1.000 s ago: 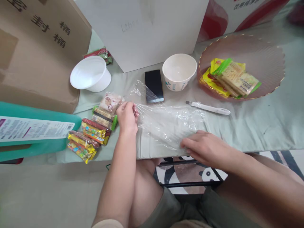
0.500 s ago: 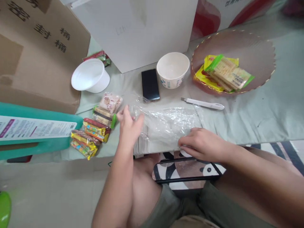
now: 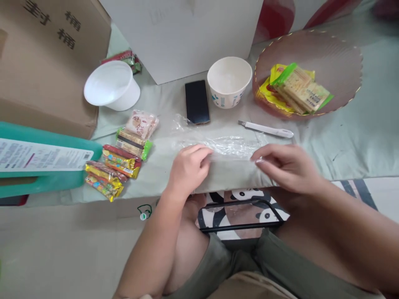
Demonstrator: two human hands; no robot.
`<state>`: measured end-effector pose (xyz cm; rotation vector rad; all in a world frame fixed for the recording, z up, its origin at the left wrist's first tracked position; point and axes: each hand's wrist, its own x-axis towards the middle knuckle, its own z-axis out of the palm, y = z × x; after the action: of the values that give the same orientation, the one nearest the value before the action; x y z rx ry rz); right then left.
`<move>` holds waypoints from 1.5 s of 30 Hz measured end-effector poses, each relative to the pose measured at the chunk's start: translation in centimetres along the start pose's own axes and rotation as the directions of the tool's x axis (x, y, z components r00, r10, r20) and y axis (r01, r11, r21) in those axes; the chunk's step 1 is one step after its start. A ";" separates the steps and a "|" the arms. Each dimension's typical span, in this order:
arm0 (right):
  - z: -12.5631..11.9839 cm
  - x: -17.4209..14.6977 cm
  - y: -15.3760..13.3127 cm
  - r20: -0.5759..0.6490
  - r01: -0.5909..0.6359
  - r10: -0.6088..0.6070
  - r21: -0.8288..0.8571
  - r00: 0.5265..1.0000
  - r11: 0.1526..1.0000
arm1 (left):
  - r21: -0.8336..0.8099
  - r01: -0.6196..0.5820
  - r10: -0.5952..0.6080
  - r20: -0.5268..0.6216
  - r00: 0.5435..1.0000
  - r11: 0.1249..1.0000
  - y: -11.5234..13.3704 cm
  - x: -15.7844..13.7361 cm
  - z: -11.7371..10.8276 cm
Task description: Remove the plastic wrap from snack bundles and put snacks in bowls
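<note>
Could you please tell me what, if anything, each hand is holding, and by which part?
The left hand and the right hand both appear to pinch the clear plastic along its near edge.

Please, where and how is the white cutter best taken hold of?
Best perhaps by the handle, from the right, using the right hand, the nearer one, once it leaves the film. The cutter lies flat, its metal tip pointing left, away from that grip.
</note>
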<state>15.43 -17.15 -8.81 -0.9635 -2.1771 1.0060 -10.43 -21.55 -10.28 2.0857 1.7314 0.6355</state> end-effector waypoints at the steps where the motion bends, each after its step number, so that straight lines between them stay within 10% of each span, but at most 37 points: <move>1: -0.2 0.1 0.0 -0.097 -0.044 0.047 0.036 0.994 0.998 | -0.037 0.025 -0.026 -0.035 0.999 0.999 -0.3 -0.1 -0.3; 4: -0.1 0.4 0.4 -0.185 -0.085 0.105 0.116 0.977 0.990 | -0.134 0.089 -0.108 -0.145 0.983 0.987 -1.0 -0.2 -0.9; 10: -0.1 0.8 1.3 0.183 -0.012 0.016 -0.025 0.983 1.000 | -0.135 0.083 -0.108 -0.183 0.977 0.987 -1.5 -0.8 -2.1; 18: -1.4 0.2 2.8 -0.111 -0.124 0.108 -0.155 0.988 0.980 | -0.218 0.110 -0.145 -0.150 0.978 0.970 -1.9 -2.3 -3.4; 26: -0.9 0.5 2.8 -0.259 -0.218 0.211 0.001 0.942 0.976 | -0.633 0.232 -0.517 -0.311 0.797 0.738 -3.2 -0.8 -1.9; 31: 0.3 1.0 2.7 -0.249 -0.340 0.408 0.274 0.878 0.900 | -0.744 0.277 -0.609 -0.212 0.764 0.607 -3.0 0.1 -1.5; 37: 0.7 1.4 4.1 -0.279 -0.303 0.351 0.203 0.894 0.931 | -0.728 0.343 -0.654 -0.187 0.733 0.593 -3.2 0.3 -1.5; 45: 0.5 1.8 4.6 0.040 -0.486 0.526 0.443 0.850 0.753 | -0.771 0.203 -0.635 -0.311 0.707 0.603 -3.4 2.4 -0.6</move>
<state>15.68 -13.80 -12.45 -1.3705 -1.5197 1.5898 -13.19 -18.58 -11.37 0.9057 1.7756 1.5600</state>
